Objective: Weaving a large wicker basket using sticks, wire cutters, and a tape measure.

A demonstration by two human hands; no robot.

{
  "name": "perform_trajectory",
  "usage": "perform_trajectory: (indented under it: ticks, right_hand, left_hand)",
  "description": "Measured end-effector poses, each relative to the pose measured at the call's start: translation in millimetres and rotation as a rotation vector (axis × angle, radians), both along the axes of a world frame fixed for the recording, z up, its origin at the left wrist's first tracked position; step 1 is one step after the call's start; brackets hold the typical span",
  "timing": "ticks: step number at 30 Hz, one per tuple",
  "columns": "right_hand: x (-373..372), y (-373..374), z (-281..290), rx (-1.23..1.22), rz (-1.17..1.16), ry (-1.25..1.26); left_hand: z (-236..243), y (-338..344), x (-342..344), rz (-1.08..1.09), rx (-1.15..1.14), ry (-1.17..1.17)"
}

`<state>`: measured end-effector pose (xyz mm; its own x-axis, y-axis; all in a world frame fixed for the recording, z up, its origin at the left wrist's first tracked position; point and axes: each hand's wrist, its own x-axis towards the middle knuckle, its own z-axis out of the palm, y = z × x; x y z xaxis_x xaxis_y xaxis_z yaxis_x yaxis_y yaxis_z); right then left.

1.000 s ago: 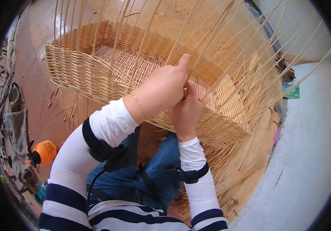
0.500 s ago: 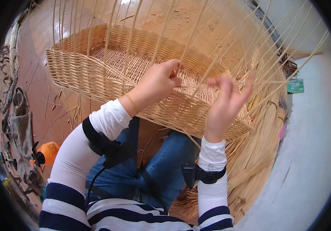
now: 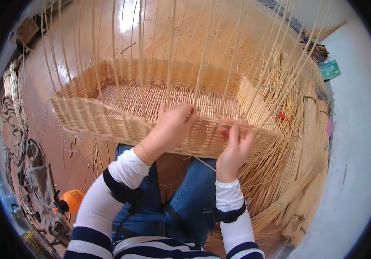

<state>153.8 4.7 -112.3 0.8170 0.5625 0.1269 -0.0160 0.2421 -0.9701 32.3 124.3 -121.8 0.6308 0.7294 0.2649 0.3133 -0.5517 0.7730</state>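
An oblong wicker basket [image 3: 86, 118] sits across in front of my knees, tall upright stakes [image 3: 141, 56] rising from its rim. My left hand [image 3: 173, 126] is at the near rim, its fingers closed around the foot of one stake. Farther right along this rim, my right hand [image 3: 236, 151] has its thumb and fingers bent together on a thin wicker strand at the top edge of the weave. Motion blurs the fingertips a little, and the back of my left hand hides part of the near wall.
Bundles of long wicker rods [image 3: 299, 172] lie on the right beside a pale wall [image 3: 353, 129]. An orange round container [image 3: 72, 200] and a grey cloth [image 3: 41, 181] are on the left. Offcuts lie scattered over the brown floor [image 3: 82, 159].
My right hand has come down and left from above the basket's right end, its raised fingers now bent in at the rim. The left hand has lowered slightly. The basket looks more level.
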Motion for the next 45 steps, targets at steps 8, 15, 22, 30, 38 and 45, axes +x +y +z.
perform_trajectory:
  ticks: [8,15,22,30,38,45]
  right_hand:
    - [26.6,62.0,54.7,-0.313,-0.066,-1.195]
    - [45.7,40.4,53.0,0.033,-0.101,-0.416]
    - [75.9,-137.2,-21.3,-0.152,-0.146,0.169]
    - [33.4,-413.3,-183.6,-0.795,-0.416,0.24]
    - [-146.5,-497.0,-341.8,-1.328,-0.116,0.49]
    - [-217.3,-420.5,-425.9,-1.504,0.108,0.62]
  left_hand:
    - [-6.9,-4.6,8.9,0.085,-0.231,0.023]
    - [2.4,6.7,8.0,0.069,-0.367,0.028]
    - [-12.3,-16.3,4.3,0.059,-0.053,-0.102]
    - [-11.8,20.1,5.0,-0.189,-0.196,0.125]
    - [7.7,29.1,48.3,-0.249,-0.136,0.173]
    - [40.1,11.0,47.0,-0.329,-0.226,0.223]
